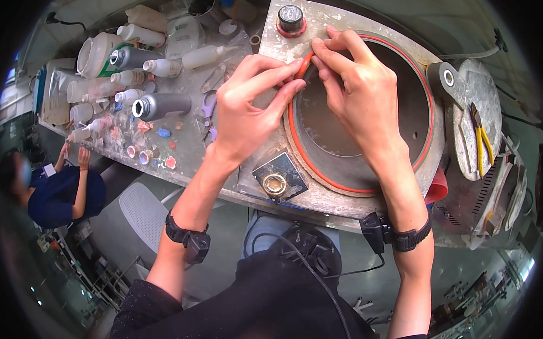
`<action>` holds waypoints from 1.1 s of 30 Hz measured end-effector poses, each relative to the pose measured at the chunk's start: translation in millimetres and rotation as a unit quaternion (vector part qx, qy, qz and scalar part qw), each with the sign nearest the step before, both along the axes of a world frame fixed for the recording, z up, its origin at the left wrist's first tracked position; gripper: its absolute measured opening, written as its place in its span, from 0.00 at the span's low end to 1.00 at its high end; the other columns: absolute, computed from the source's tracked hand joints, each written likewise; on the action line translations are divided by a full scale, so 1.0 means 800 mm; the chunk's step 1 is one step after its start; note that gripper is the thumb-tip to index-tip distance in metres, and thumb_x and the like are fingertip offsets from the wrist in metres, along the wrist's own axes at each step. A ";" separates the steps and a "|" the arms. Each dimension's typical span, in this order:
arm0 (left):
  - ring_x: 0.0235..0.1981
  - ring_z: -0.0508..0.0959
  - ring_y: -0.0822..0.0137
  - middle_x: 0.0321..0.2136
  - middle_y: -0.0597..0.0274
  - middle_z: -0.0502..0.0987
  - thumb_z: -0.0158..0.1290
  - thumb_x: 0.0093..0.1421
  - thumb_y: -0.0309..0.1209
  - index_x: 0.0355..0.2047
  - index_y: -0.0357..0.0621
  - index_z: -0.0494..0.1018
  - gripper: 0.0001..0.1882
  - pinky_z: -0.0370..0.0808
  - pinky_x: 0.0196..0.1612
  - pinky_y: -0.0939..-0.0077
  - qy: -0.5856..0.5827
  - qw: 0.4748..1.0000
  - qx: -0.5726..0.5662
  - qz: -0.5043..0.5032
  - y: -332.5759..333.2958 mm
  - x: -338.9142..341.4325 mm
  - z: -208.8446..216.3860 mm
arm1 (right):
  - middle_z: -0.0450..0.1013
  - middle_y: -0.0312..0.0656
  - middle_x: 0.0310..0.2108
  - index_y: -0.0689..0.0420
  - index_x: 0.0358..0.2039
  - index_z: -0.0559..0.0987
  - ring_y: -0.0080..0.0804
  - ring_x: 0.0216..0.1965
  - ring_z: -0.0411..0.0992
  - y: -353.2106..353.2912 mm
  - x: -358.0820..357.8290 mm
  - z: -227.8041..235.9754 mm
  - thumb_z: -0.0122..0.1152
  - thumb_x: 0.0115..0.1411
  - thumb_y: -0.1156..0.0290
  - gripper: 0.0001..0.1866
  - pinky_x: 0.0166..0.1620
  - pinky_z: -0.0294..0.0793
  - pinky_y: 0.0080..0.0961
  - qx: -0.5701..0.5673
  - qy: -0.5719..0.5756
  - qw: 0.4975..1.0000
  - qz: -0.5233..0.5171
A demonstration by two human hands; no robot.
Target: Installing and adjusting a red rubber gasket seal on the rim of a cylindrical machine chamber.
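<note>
An orange-red rubber sealing ring runs along the rim of a round metal chamber set into a worn grey plate. At the rim's far left, my left hand pinches the ring between thumb and fingers. My right hand reaches over the opening, its fingertips closed on the same stretch just beyond the left ones. Between the two hands a short piece of ring shows, slightly raised. Elsewhere it follows the rim. The exact contact under the right fingers is partly hidden.
Left on the bench are several bottles and purple-handled scissors. A brass round fitting sits on the plate's near corner, a black knob at the far one. Yellow-handled pliers lie right. Another person works far left.
</note>
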State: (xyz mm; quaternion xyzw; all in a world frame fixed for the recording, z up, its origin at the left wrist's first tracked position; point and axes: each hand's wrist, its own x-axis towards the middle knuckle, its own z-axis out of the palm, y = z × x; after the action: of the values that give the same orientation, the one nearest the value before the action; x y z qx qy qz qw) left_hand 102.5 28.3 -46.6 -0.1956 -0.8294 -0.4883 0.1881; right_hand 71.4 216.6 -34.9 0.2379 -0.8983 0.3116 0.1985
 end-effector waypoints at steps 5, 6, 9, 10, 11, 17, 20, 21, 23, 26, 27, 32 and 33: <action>0.34 0.84 0.64 0.36 0.58 0.84 0.69 0.57 0.18 0.48 0.43 0.87 0.18 0.81 0.40 0.71 -0.015 0.999 0.010 0.039 0.003 0.000 0.005 | 0.77 0.40 0.37 0.60 0.43 0.86 0.40 0.36 0.81 -0.001 -0.003 0.003 0.70 0.54 0.79 0.14 0.38 0.83 0.36 -0.006 0.005 1.000 0.007; 0.34 0.84 0.64 0.36 0.58 0.84 0.69 0.57 0.18 0.48 0.43 0.87 0.18 0.81 0.40 0.71 -0.015 0.999 0.010 0.039 0.002 -0.001 0.005 | 0.77 0.40 0.37 0.60 0.43 0.86 0.40 0.36 0.81 -0.002 -0.002 0.004 0.70 0.54 0.79 0.14 0.38 0.83 0.36 -0.006 0.005 1.000 0.008; 0.34 0.84 0.64 0.36 0.58 0.84 0.68 0.57 0.18 0.47 0.43 0.87 0.17 0.81 0.40 0.71 -0.014 0.999 0.005 0.041 0.002 -0.003 0.005 | 0.76 0.41 0.36 0.60 0.43 0.85 0.40 0.35 0.81 -0.001 -0.003 0.005 0.69 0.54 0.79 0.14 0.36 0.83 0.36 -0.018 0.007 1.000 0.006; 0.34 0.84 0.64 0.35 0.58 0.84 0.68 0.58 0.18 0.47 0.43 0.87 0.16 0.80 0.39 0.72 -0.016 0.999 0.014 0.040 0.002 -0.004 0.003 | 0.76 0.41 0.35 0.60 0.43 0.84 0.40 0.35 0.81 -0.001 -0.003 0.005 0.68 0.54 0.79 0.14 0.36 0.83 0.36 -0.006 0.007 1.000 0.018; 0.34 0.84 0.65 0.34 0.58 0.83 0.67 0.58 0.19 0.47 0.43 0.87 0.16 0.80 0.39 0.72 -0.019 0.999 0.022 0.039 0.002 -0.004 0.002 | 0.75 0.42 0.35 0.60 0.43 0.84 0.40 0.35 0.81 -0.001 -0.003 0.004 0.67 0.54 0.80 0.14 0.35 0.83 0.36 0.006 0.007 1.000 0.030; 0.28 0.81 0.68 0.30 0.60 0.80 0.68 0.57 0.18 0.46 0.42 0.88 0.15 0.79 0.35 0.73 -0.023 0.998 -0.003 0.050 0.007 -0.002 0.009 | 0.73 0.42 0.35 0.60 0.39 0.82 0.41 0.34 0.81 -0.005 -0.004 0.003 0.67 0.53 0.80 0.12 0.36 0.83 0.36 0.018 0.036 0.999 0.035; 0.27 0.81 0.68 0.29 0.60 0.80 0.68 0.57 0.18 0.45 0.42 0.87 0.15 0.78 0.32 0.73 -0.004 0.999 -0.011 0.051 0.008 -0.003 0.008 | 0.72 0.42 0.34 0.61 0.36 0.81 0.41 0.35 0.80 -0.007 -0.005 0.006 0.67 0.53 0.79 0.09 0.36 0.83 0.36 0.005 0.045 0.998 0.047; 0.27 0.81 0.68 0.29 0.60 0.80 0.68 0.57 0.18 0.45 0.42 0.87 0.15 0.78 0.32 0.73 -0.004 0.999 -0.011 0.051 0.008 -0.003 0.008 | 0.72 0.42 0.34 0.61 0.36 0.81 0.41 0.35 0.80 -0.009 -0.005 0.007 0.67 0.53 0.79 0.09 0.36 0.83 0.36 0.005 0.045 0.998 0.047; 0.27 0.81 0.68 0.29 0.59 0.79 0.67 0.58 0.17 0.45 0.40 0.87 0.14 0.78 0.32 0.73 0.015 0.999 -0.016 0.046 0.010 -0.003 0.007 | 0.73 0.43 0.34 0.62 0.33 0.80 0.42 0.36 0.80 -0.011 -0.003 0.007 0.67 0.52 0.79 0.07 0.37 0.84 0.36 0.018 0.044 0.998 0.040; 0.26 0.80 0.68 0.30 0.58 0.78 0.66 0.58 0.16 0.45 0.39 0.86 0.15 0.78 0.31 0.74 0.016 0.998 -0.031 0.043 0.014 0.000 0.010 | 0.73 0.45 0.35 0.64 0.32 0.79 0.43 0.37 0.81 -0.009 -0.004 0.010 0.67 0.52 0.80 0.07 0.37 0.84 0.36 0.044 0.034 0.998 0.043; 0.26 0.80 0.68 0.30 0.58 0.78 0.66 0.58 0.16 0.45 0.39 0.86 0.15 0.78 0.31 0.74 0.015 0.998 -0.031 0.043 0.015 0.000 0.010 | 0.73 0.45 0.35 0.64 0.32 0.79 0.43 0.37 0.81 -0.009 -0.004 0.011 0.67 0.52 0.80 0.07 0.37 0.84 0.36 0.045 0.033 0.998 0.043; 0.26 0.80 0.68 0.30 0.58 0.77 0.64 0.59 0.15 0.46 0.38 0.86 0.15 0.77 0.30 0.73 -0.009 0.998 -0.042 0.050 0.016 0.002 0.016 | 0.77 0.48 0.39 0.67 0.34 0.80 0.47 0.46 0.82 -0.006 -0.008 0.014 0.65 0.50 0.82 0.09 0.43 0.87 0.35 0.087 0.056 0.992 0.073; 0.26 0.80 0.68 0.30 0.58 0.77 0.64 0.59 0.15 0.46 0.38 0.86 0.15 0.77 0.30 0.73 -0.009 0.998 -0.042 0.050 0.017 0.002 0.018 | 0.77 0.48 0.39 0.67 0.34 0.80 0.47 0.46 0.82 -0.004 -0.008 0.016 0.65 0.50 0.82 0.09 0.43 0.87 0.35 0.087 0.057 0.992 0.073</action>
State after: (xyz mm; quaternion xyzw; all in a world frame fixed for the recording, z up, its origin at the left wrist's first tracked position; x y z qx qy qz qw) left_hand 104.3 41.8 -32.1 -0.1573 -0.8595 -0.4449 0.1966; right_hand 64.8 213.1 -22.4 0.3370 -0.8895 0.2317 0.2041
